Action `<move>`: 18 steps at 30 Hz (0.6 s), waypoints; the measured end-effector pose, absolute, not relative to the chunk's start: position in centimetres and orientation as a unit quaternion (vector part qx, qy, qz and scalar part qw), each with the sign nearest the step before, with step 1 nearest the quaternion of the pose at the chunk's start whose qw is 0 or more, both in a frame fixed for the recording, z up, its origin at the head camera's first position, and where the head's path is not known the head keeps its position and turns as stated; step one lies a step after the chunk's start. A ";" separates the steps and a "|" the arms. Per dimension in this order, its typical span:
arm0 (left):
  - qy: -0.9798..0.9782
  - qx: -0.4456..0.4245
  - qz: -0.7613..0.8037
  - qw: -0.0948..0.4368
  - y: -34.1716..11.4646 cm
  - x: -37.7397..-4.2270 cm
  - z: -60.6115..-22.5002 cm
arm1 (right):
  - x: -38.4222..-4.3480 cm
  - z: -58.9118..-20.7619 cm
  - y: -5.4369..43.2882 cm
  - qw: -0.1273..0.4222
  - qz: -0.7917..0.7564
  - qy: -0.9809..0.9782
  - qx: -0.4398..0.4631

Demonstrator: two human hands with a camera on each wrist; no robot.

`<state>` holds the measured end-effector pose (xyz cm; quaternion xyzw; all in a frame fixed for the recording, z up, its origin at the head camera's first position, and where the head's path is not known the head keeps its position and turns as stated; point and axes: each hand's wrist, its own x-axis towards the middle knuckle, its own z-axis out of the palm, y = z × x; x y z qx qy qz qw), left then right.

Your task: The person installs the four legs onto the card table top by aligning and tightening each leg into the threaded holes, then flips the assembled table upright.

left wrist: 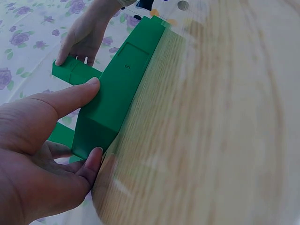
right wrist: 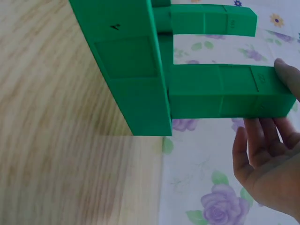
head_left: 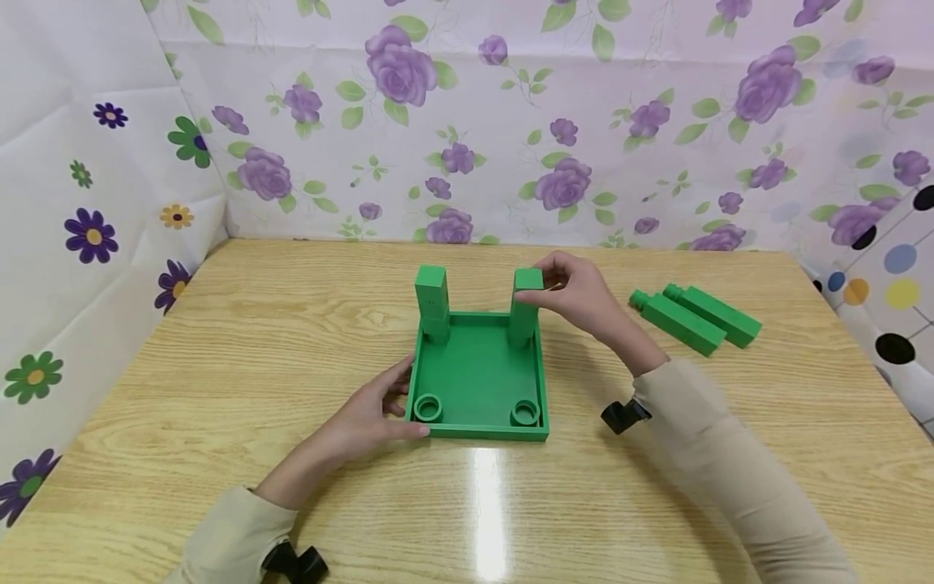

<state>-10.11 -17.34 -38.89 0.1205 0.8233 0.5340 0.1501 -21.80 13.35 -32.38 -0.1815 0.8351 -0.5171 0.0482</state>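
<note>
A square green tray-like base (head_left: 481, 369) with a low rim lies on the table. Two green square posts rise from its far corners, a left post (head_left: 433, 296) and a right post (head_left: 521, 324). Round sockets fill the near corners, a left socket (head_left: 428, 408) and a right socket (head_left: 524, 414). My left hand (head_left: 365, 422) grips the base by its near left corner, thumb along the front rim. With thumb and fingers, my right hand (head_left: 580, 296) holds the upper part of the right post. In the right wrist view that post (right wrist: 211, 91) stands square to the base.
Two loose green posts with ridged round ends, a nearer post (head_left: 682, 324) and a farther post (head_left: 722, 316), lie side by side on the wooden table (head_left: 277, 316) at the right. Flowered cloth (head_left: 496, 162) hangs behind the table.
</note>
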 end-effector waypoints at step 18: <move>0.828 0.118 0.527 0.148 -17.1 -10.1 -38.9 | -20.7 -32.5 12.5 -0.017 -0.507 0.851 -0.140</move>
